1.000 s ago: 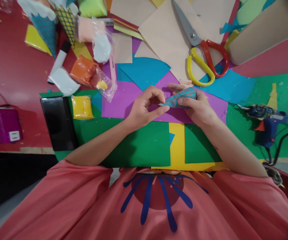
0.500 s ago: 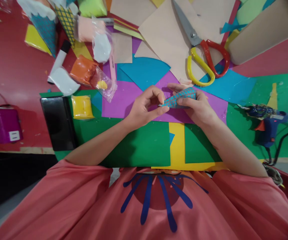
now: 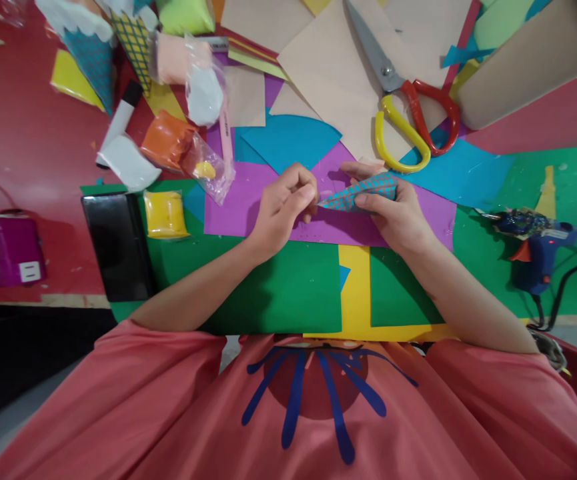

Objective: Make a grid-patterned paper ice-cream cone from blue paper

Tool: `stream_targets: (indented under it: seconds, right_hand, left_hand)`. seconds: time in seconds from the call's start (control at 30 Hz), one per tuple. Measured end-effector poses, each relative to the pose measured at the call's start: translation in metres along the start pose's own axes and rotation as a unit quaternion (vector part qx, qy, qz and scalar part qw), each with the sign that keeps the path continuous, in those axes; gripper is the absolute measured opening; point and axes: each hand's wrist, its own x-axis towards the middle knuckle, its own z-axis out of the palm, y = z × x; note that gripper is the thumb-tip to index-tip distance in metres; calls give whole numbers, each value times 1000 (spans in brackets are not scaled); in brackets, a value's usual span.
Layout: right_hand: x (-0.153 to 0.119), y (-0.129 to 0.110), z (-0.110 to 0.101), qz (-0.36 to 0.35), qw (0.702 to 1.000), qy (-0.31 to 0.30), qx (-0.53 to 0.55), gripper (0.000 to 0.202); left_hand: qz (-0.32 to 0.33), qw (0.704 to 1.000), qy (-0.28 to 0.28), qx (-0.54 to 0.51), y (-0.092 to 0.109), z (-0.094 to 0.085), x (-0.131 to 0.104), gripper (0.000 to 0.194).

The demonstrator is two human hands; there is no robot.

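Note:
A small blue paper cone (image 3: 341, 199) with a reddish grid lies across the fingers of my right hand (image 3: 402, 213), the thumb pressing on its side. Its narrow tip points left. Just off that tip is my left hand (image 3: 287, 207), its fingers curled in and the thumb against them; what is between them, if anything, is hidden. Under both hands lies a purple sheet (image 3: 238, 200). Beyond them rest large scissors (image 3: 393, 87) with one red and one yellow handle, half open on beige sheets (image 3: 318, 60).
On the right sits a blue glue gun (image 3: 535, 250) with its cord, below a beige cylinder (image 3: 528, 73). A black phone-like slab (image 3: 118, 247) and a yellow clay pack (image 3: 165, 215) lie left. Behind them are an orange clay pack (image 3: 167, 140), a marker (image 3: 121, 120) and finished cones (image 3: 88, 63).
My left hand has come off the cone's tip, moving slightly left, and its fingers have curled in. My right hand still holds the cone, nearly unmoved.

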Motion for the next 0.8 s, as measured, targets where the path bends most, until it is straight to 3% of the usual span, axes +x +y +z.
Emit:
stream_targets:
  seconds: [0.2,0.37,0.67,0.8]
  right_hand:
    - [-2,4,-1,-38,996,24,-80,50]
    - [-3,2,1,-44,994,30,-97,55]
    - [-5,0,3,-44,994,23,-101,39]
    - [-6,-1,6,-64,993,12,-94,34]
  left_hand:
    - [38,990,-18,132,5,-1,0,44]
    - [30,983,-27,178,5,-1,-2,36]
    - [69,974,-18,216,4,-1,0,23]
    - [53,976,-30,207,4,0,0,24]
